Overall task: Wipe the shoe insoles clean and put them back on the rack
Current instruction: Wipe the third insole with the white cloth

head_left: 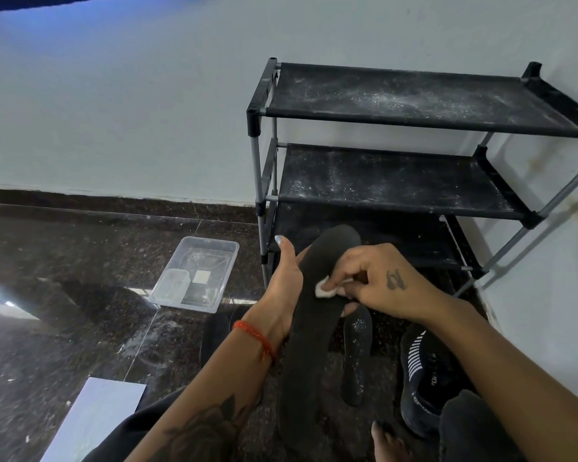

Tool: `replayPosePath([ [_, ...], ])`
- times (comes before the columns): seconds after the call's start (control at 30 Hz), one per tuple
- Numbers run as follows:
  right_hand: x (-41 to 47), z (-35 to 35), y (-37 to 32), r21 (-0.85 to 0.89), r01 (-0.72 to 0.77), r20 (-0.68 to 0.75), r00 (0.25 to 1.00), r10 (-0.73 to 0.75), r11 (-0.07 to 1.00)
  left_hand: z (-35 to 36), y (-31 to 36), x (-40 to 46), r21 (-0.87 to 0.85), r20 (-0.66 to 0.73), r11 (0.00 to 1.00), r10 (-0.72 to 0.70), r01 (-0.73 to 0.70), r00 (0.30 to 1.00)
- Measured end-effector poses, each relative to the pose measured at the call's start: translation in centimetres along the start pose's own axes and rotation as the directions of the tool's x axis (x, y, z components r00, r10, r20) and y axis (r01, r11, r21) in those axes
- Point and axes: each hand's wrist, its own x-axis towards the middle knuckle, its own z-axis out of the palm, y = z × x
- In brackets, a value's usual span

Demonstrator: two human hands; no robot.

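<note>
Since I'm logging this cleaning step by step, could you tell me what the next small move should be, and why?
Probably drag the white cotton pad further along the black insole toward its heel. The right hand pinches the pad against the insole's upper part, the left hand holds the insole from behind, and its lower length looks unwiped. A second insole, speckled white, lies on the floor.

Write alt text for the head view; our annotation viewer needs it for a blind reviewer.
A person's left hand holds a dark insole while the right hand pinches a white pad against it. A second insole and dark shoe lie on the floor before a dusty black rack.
</note>
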Motion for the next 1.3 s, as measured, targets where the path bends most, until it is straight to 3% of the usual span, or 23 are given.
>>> replayPosePath([
  [0.07,-0.5,-1.1,0.3,-0.105,-0.081,0.015,0.996,0.083,0.991,0.0,0.1,-0.2,-0.014,0.006,1.000,-0.014,0.014,1.000],
  [0.13,-0.8,-2.1,0.5,-0.134,-0.197,-0.123,0.976,0.181,0.971,-0.1,0.2,-0.3,-0.044,0.021,0.998,-0.047,0.047,0.999],
  [0.2,-0.8,-2.4,0.5,0.065,-0.276,-0.318,0.905,0.282,0.959,0.1,0.1,-0.5,-0.085,0.044,0.992,-0.085,0.088,0.995],
  [0.23,-0.6,-2.1,0.5,0.252,-0.276,-0.332,0.875,0.351,0.927,0.2,0.1,-0.5,-0.101,0.051,0.990,-0.094,0.099,0.994],
  [0.3,-0.3,-1.0,-0.1,0.552,-0.282,-0.216,0.860,0.461,0.785,0.0,0.0,-0.2,-0.105,0.046,0.991,-0.082,0.087,0.996],
  [0.37,0.0,0.1,0.0,0.564,-0.304,-0.191,0.857,0.479,0.768,0.0,0.0,-0.1,-0.096,0.061,0.992,-0.076,0.082,0.995],
  [0.53,0.8,-0.5,1.5,0.520,-0.239,-0.450,0.739,0.501,0.820,0.2,-0.2,-1.1,-0.069,0.234,0.988,-0.116,0.136,0.965],
  [0.6,0.8,-0.6,1.9,0.392,-0.279,-0.519,0.720,0.461,0.877,0.4,-0.4,-1.1,-0.043,0.254,0.992,-0.100,0.115,0.962],
  [0.7,0.9,0.2,1.8,-0.053,-0.294,-0.613,0.764,0.202,0.954,0.6,-0.5,-0.8,0.000,0.229,0.998,-0.062,0.063,0.971],
  [0.73,1.1,0.6,1.7,-0.129,-0.269,-0.610,0.780,0.137,0.954,0.5,-0.6,-0.7,0.011,0.220,0.999,-0.054,0.052,0.974],
  [0.83,1.5,1.7,0.8,-0.157,-0.177,-0.550,0.833,0.063,0.971,0.3,-0.6,-0.4,0.081,0.170,0.997,-0.029,0.015,0.985],
  [0.93,1.4,2.2,0.0,-0.153,0.010,-0.470,0.879,-0.082,0.988,0.0,-0.4,-0.1,0.130,0.106,0.991,-0.012,-0.002,0.994],
  [1.03,0.7,1.6,-0.5,-0.097,0.160,-0.283,0.942,-0.181,0.982,-0.4,0.1,0.1,0.125,0.060,0.992,0.020,-0.027,0.998],
  [1.17,-0.3,-0.3,-0.1,-0.154,0.140,-0.038,0.988,-0.147,0.978,-0.6,0.1,0.0,0.102,0.064,0.993,0.049,-0.055,0.997],
  [1.23,-0.3,-0.7,0.8,-0.265,0.129,-0.146,0.974,-0.173,0.955,-0.4,0.0,-0.2,0.054,0.095,0.998,0.019,-0.024,0.995],
  [1.3,0.0,-0.7,1.3,-0.292,0.063,-0.392,0.902,-0.180,0.954,-0.2,-0.2,-0.4,0.012,0.143,1.000,-0.019,0.017,0.990],
])
